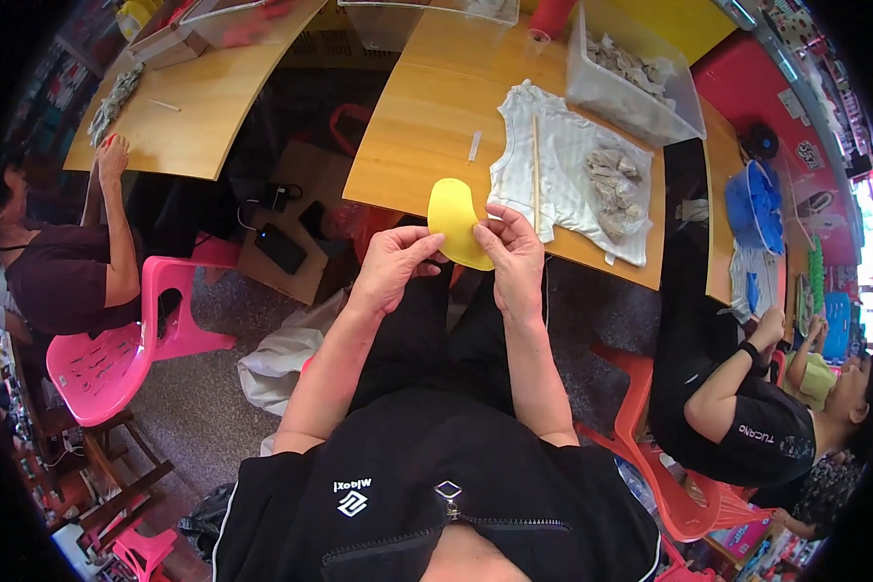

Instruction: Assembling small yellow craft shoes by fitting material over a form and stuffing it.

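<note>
Just above the middle of the frame, our left hand (398, 264) and right hand (514, 260) pinch a curved yellow piece (458, 215) by opposite edges. At upper centre we have a wooden table (407, 136) bearing a white garment (565, 160), a thin stick (536, 184) lying across it. At the left, a co-worker (73, 267) sits on a pink chair (97, 376).

The yellow piece (453, 223) looks matt and even, like felt or thin foam. Beneath the work, the tabletop (422, 136) is smooth wood or wood veneer with a soft sheen. The white garment (516, 136) is thin, matt, striped cloth, and the slim stick (536, 179) appears to be plain wood. The bin (635, 116) is translucent plastic, smooth and slightly shiny, around crumpled, dull cloth (623, 70). The pink chair (97, 378) is glossy moulded plastic; the floor (209, 354) looks like speckled stone. The black top (388, 456) is matt fabric.
</note>
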Tool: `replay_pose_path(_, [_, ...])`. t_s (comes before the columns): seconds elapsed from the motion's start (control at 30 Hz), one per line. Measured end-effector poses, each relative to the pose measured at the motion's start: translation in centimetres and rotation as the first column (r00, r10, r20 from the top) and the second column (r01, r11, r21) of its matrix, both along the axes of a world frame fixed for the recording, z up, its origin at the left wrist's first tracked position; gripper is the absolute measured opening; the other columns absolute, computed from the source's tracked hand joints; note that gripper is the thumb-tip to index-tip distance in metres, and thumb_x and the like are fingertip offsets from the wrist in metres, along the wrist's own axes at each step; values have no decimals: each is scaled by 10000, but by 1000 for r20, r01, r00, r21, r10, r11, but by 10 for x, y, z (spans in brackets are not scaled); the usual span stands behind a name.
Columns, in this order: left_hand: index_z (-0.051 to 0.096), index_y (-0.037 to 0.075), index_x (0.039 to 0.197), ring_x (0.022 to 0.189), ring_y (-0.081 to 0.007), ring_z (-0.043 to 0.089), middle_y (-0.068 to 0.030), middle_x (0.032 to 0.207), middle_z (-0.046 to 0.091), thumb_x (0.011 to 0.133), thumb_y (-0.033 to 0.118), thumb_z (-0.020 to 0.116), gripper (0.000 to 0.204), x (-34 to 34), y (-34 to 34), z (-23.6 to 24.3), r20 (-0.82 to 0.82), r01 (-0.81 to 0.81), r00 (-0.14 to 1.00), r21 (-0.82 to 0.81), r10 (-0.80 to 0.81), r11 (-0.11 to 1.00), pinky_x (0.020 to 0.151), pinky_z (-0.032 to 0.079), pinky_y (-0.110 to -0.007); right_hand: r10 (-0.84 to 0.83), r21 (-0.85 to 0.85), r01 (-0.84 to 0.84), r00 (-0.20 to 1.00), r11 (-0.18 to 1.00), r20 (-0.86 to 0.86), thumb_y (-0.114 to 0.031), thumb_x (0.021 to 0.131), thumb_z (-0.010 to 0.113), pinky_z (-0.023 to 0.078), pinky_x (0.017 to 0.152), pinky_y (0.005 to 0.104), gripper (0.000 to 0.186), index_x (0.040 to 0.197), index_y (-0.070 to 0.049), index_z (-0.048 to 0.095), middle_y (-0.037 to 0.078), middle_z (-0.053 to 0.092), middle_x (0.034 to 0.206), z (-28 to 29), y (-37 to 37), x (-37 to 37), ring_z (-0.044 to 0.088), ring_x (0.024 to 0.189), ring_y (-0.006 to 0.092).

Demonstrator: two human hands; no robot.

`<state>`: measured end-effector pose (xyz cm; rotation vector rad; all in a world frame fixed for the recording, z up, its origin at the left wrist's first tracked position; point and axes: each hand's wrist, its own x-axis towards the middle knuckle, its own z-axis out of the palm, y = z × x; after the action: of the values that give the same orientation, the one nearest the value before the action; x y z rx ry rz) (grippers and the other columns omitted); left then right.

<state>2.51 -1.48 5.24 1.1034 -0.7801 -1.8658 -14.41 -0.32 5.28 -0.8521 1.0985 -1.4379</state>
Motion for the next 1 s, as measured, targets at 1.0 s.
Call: replay_pose_path(1.0, [534,1,1162,887,-109,576,-48,1090,585,840,-58,553,328,-33,-2,-23,130,-155,953,-571,275,806,798,480,-236,-205,-258,84,849,962,-486,-34,763,701,454,587,278,94,798,21,634,98,590,725,-6,28,30,580,653,181])
